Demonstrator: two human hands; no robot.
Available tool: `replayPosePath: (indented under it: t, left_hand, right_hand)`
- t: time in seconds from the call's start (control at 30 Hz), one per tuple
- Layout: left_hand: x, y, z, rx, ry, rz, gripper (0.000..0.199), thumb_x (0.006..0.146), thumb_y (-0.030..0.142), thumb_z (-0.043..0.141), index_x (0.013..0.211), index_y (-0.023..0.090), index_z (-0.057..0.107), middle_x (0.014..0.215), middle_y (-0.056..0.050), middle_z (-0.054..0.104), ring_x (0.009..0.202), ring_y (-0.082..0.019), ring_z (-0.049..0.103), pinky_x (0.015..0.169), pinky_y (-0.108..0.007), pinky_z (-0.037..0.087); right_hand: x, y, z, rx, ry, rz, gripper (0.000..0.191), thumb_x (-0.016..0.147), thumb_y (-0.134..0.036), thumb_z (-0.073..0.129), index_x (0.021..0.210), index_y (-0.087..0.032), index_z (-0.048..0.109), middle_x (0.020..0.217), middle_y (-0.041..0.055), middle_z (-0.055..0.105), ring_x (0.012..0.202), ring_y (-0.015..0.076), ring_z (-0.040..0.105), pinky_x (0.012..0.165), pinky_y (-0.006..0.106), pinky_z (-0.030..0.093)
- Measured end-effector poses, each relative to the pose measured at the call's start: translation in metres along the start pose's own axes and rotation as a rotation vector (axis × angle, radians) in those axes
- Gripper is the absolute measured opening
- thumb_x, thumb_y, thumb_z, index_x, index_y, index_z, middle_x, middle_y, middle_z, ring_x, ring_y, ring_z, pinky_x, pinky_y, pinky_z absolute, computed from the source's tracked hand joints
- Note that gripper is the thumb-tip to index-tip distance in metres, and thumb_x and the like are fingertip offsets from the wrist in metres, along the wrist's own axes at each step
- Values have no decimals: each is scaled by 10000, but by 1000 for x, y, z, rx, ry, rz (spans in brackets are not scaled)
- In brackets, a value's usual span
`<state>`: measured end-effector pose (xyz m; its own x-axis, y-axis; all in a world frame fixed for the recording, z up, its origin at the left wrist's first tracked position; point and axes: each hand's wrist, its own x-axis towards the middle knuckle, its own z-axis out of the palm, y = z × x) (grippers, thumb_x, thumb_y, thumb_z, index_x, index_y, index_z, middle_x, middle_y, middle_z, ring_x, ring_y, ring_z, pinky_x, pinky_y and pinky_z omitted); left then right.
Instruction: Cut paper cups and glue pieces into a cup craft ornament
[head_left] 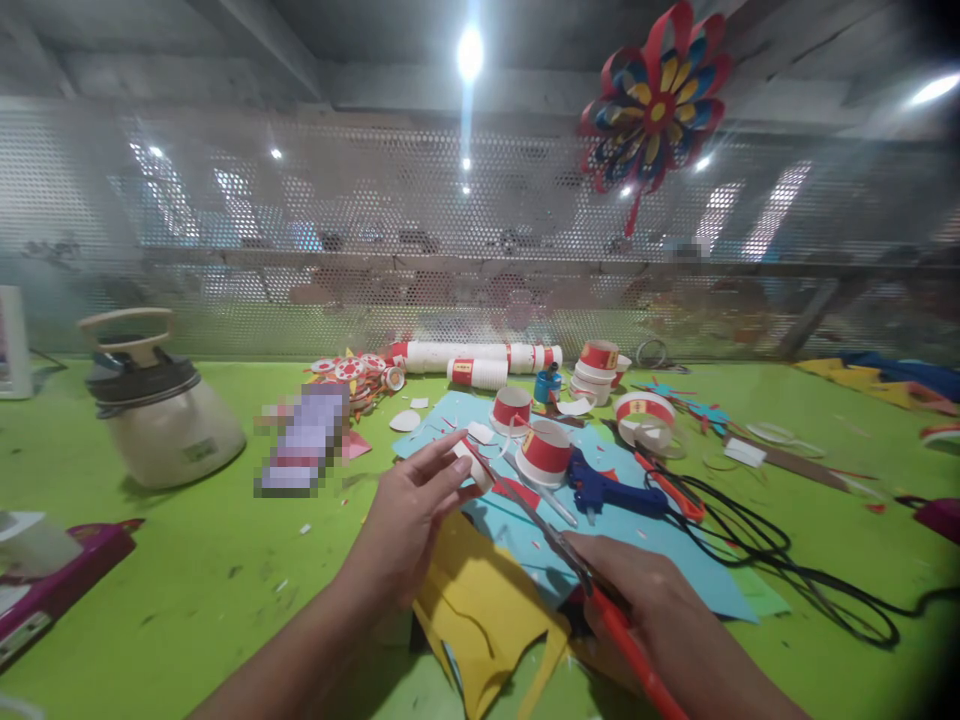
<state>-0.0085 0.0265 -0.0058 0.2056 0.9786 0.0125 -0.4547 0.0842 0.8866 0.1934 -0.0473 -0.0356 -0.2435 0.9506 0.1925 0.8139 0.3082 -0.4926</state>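
Observation:
Between the thumb and fingers of my left hand (416,500) is a small white and red paper piece (475,466). My right hand (645,590) is wrapped round red-handled scissors (619,630), whose blades point up and left to the paper piece. Below the hands lies cut yellow paper (480,610), partly over light blue paper (667,560). Just beyond the scissors, a red and white paper cup (544,452) stands upside down, with another cut cup (511,408) behind it. A dark blue glue gun (615,492) rests right of the cups.
A beige kettle (161,420) and a blurred phone (307,440) stand and lie left. Stacked cups (480,373) lie at the back. Black cable (750,540) loops across the right side. A purple power strip (75,570) is at the left edge; a paper flower (658,110) hangs above.

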Motion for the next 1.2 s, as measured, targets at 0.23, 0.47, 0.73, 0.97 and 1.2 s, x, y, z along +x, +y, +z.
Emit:
replayPosePath:
  t: [0.23,0.47,0.73,0.97,1.2]
  left_hand:
    - [3,-2,-4,-4,-10,-7,413,704,223,721,1103,145,646,853,-58,657,769,-160,622,831,-357,506]
    - [4,-1,-4,6,-23,-4,423,738,238,690,1141,143,602,855,-60,633,762,-174,618,786,-382,522]
    - [4,-5,-2,63,-5,37,459,692,256,733,1121,141,616,1115,-105,586,794,-161,595,821,-384,514]
    - [2,-5,-1,59,-4,47,464,685,263,740,1112,130,615,1079,-106,591,789,-167,594,818,-385,513]
    - [1,-5,1,69,8,56,427,697,254,730,1095,136,631,1056,-98,604,751,-151,599,810,-373,507]
  right_hand:
    - [-1,2,-1,22,-13,2,208,741,-138,551,905,-249,617,818,-17,663,725,171,580,661,267,414]
    - [0,1,-2,-26,-22,28,348,719,-113,544,1037,-237,611,920,37,661,838,208,592,746,319,443]
    - [0,2,-2,-74,-57,51,456,756,-127,524,1203,-212,556,1067,93,631,959,230,575,841,353,440]
    - [0,-3,-4,-21,-30,20,258,786,-194,524,1024,-229,615,919,48,667,826,211,603,748,307,451]
    - [0,-1,-3,39,-21,4,125,797,-193,510,870,-229,605,829,3,667,733,176,587,675,262,422]
